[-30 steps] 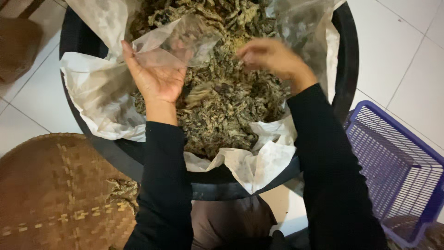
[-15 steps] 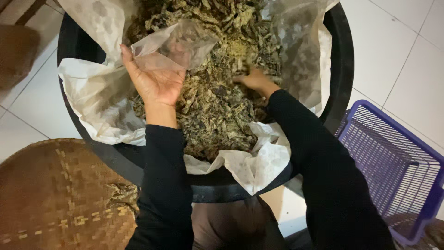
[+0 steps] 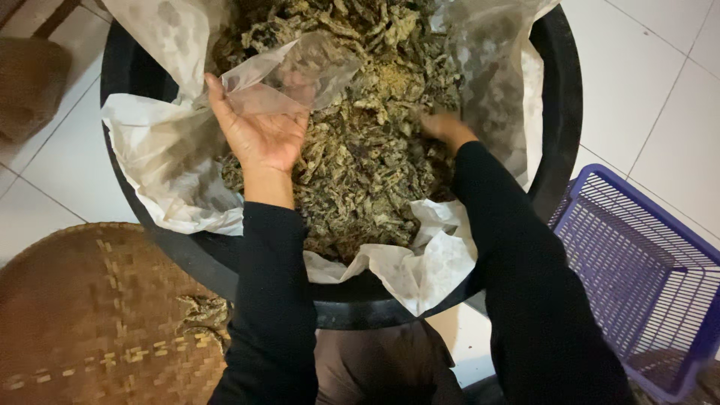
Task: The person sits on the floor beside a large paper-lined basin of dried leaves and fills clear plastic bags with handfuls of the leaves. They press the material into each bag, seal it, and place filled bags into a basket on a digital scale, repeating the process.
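Observation:
A big black tub (image 3: 559, 135) lined with white plastic sheeting (image 3: 157, 165) holds a heap of dried brownish-green leaves (image 3: 360, 157). My left hand (image 3: 259, 131) is palm up over the heap, holding a small clear plastic bag (image 3: 292, 75) by its mouth. My right hand (image 3: 442, 127) is dug into the leaves at the middle right, its fingers buried and blurred; whether it grips any leaves is hidden. Both arms wear black sleeves.
A round woven bamboo tray (image 3: 90, 322) lies at the lower left with a small clump of leaves (image 3: 201, 313) on its edge. A purple plastic basket (image 3: 645, 277) stands at the right. A brown object (image 3: 30, 82) sits at the upper left on the white tiled floor.
My right hand has dropped from above the heap down into the leaves and pushed deeper. The left hand keeps holding the clear bag in the same place.

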The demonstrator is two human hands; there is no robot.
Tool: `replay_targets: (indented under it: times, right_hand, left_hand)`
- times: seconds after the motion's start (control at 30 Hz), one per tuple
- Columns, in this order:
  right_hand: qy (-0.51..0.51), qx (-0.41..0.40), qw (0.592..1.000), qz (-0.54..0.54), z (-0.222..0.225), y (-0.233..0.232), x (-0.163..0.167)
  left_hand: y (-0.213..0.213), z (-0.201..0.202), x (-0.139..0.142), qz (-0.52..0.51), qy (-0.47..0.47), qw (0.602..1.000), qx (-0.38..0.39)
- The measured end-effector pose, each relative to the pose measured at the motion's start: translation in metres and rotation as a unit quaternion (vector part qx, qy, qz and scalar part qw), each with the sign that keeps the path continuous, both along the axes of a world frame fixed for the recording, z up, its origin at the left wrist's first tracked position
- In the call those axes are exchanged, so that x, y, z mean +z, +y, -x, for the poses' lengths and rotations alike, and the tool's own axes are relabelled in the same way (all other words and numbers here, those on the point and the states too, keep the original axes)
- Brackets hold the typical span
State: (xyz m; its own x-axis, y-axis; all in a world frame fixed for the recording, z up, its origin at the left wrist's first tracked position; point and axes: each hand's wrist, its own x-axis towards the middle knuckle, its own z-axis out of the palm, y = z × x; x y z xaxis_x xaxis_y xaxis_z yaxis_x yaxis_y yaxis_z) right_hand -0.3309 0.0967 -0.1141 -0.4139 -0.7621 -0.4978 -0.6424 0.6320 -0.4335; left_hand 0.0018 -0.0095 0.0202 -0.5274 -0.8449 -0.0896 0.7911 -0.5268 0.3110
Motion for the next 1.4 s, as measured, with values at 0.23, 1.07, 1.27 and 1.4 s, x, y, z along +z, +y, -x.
replay_targets:
  times: [0.23,1.07,1.27,1.4]
  right_hand:
    - [0.001,0.055,0.996,-0.072,-0.06,-0.019,0.004]
    - [-0.256,0.119,0.952,0.118,-0.056,-0.017,0.089]
    - [-0.257,0.133,0.905,0.311,-0.047,0.013,0.136]
    - [-0.275,-0.006,0.875,0.399,-0.047,0.024,0.16]
  left_hand:
    - [0.001,0.004,-0.004,-0.046,0.003,0.999,-0.004]
    - [-0.005,0.009,-0.024,-0.06,-0.074,0.995,0.009]
    - [-0.006,0.016,-0.025,-0.112,-0.122,0.986,0.027]
    - [-0.007,0.022,-0.025,-0.164,-0.131,0.977,0.045]
